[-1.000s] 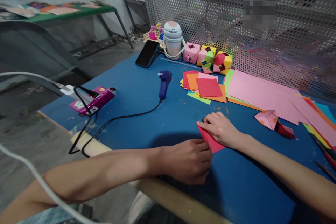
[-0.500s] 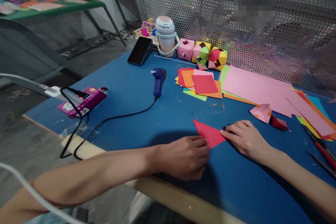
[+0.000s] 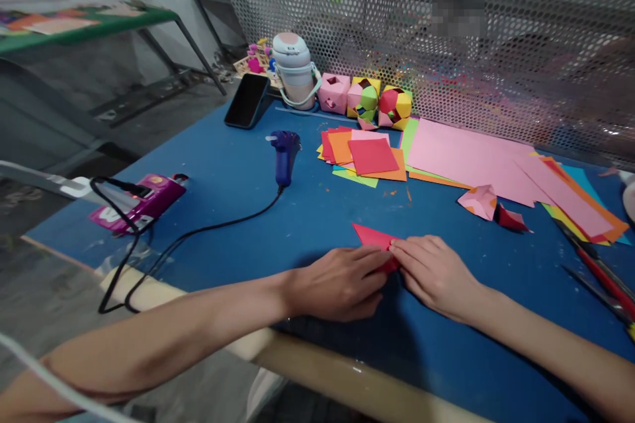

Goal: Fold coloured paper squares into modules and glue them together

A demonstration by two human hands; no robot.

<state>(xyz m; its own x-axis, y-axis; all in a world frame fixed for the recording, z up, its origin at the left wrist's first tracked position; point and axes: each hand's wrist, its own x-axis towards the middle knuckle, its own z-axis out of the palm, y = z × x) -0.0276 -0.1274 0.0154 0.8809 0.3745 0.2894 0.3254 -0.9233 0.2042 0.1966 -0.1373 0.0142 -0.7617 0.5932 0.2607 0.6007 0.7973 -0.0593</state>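
A red sheet of paper, folded to a triangle-like shape, lies on the blue table between my hands. My left hand has its fingers closed on the paper's near edge, pressing it down. From the other side, my right hand bears on the paper's right part with its fingers together, their tips almost touching the left hand's. Much of the paper is hidden beneath the fingers. To the right, a folded pink paper piece rests beside a small folded dark red piece.
A blue glue gun with a black cord stands left of a pile of coloured squares. Behind are folded paper balls, a bottle and a phone. A purple power strip sits left; scissors lie right.
My right hand has moved left over the paper, close to my left hand. The paper's right corner is now covered by its fingers. The camera view has shifted slightly right.
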